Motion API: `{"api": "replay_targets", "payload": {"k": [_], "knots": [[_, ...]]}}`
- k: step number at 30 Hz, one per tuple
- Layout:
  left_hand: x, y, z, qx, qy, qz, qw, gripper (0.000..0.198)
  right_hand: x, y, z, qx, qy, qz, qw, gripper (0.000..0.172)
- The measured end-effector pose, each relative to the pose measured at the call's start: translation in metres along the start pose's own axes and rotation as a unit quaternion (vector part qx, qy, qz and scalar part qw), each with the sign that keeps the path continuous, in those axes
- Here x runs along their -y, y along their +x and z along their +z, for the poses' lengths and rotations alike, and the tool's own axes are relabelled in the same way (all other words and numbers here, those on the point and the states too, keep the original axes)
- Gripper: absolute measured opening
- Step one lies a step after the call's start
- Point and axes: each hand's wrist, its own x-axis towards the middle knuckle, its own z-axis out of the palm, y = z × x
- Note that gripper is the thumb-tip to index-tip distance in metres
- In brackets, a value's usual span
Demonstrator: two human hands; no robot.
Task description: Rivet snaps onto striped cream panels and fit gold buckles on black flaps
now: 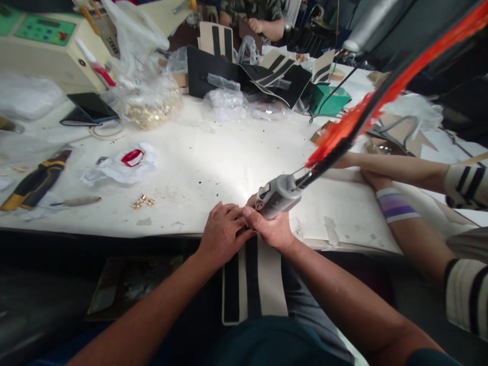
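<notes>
My right hand (275,230) is wrapped round a grey power screwdriver (280,195), held tilted with its front end down at the table's front edge. A black cable with red wrapping runs from its back to the upper right. Close beside it, my left hand (224,231) has its fingers bent over the upper end of a beige panel with black stripes (251,284), thumb toward my right hand. The panel hangs from the table edge over my lap. Both hands cover its top end and the tool's tip, so the contact point there is hidden.
Gold clasps (144,201), an awl (81,201), a yellow-black cutter (36,180) and a red tape roll (132,158) lie left on the white table (229,147). Behind are a bag of gold parts (152,112) and striped panels (278,71). A co-worker's arms (404,168) reach in from the right.
</notes>
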Motion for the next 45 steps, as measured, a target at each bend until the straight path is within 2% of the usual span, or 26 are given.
{"api": "replay_targets", "payload": {"k": [5, 9, 12, 14, 16, 18, 22, 28, 34, 38, 41, 44, 45], "knots": [[-0.003, 0.002, -0.004, 0.001, 0.015, 0.012, 1.0, 0.023, 0.006, 0.003, -0.002, 0.003, 0.083, -0.018, 0.996, 0.039], [-0.007, 0.005, -0.007, -0.002, 0.021, 0.019, 1.0, 0.024, 0.034, -0.004, -0.024, -0.022, 0.118, -0.016, 0.993, 0.04], [-0.008, 0.006, -0.007, -0.012, 0.016, 0.028, 0.999, 0.025, 0.053, -0.023, -0.056, -0.079, 0.044, 0.042, 0.995, 0.052], [-0.008, 0.006, -0.007, -0.022, 0.011, 0.033, 0.999, 0.022, 0.054, -0.043, -0.081, -0.116, -0.042, 0.095, 0.988, 0.059], [-0.008, 0.005, -0.005, -0.034, 0.006, 0.037, 0.999, 0.021, 0.045, -0.064, -0.105, -0.137, -0.145, 0.129, 0.971, 0.057], [-0.008, 0.004, -0.004, -0.045, 0.002, 0.038, 0.998, 0.022, 0.031, -0.083, -0.125, -0.146, -0.233, 0.133, 0.952, 0.052], [-0.008, 0.002, -0.002, -0.059, -0.002, 0.043, 0.997, 0.016, 0.008, -0.106, -0.149, -0.158, -0.298, 0.129, 0.933, 0.049], [-0.009, 0.002, 0.0, -0.07, -0.005, 0.048, 0.996, 0.011, -0.003, -0.116, -0.162, -0.159, -0.345, 0.129, 0.916, 0.053], [-0.006, 0.002, 0.002, -0.083, -0.008, 0.049, 0.995, 0.01, -0.016, -0.122, -0.172, -0.181, -0.347, 0.108, 0.914, 0.07], [0.001, 0.002, 0.004, -0.095, -0.01, 0.061, 0.994, 0.013, -0.028, -0.121, -0.175, -0.199, -0.336, 0.095, 0.916, 0.07], [0.008, 0.003, 0.006, -0.107, -0.012, 0.074, 0.991, 0.015, -0.032, -0.123, -0.175, -0.239, -0.339, 0.04, 0.909, 0.065], [0.012, 0.005, 0.007, -0.119, -0.016, 0.088, 0.989, 0.017, -0.026, -0.135, -0.166, -0.315, -0.372, -0.065, 0.87, 0.057], [0.013, 0.005, 0.007, -0.122, -0.019, 0.092, 0.988, 0.017, -0.022, -0.141, -0.16, -0.312, -0.379, -0.102, 0.865, 0.051]]}}
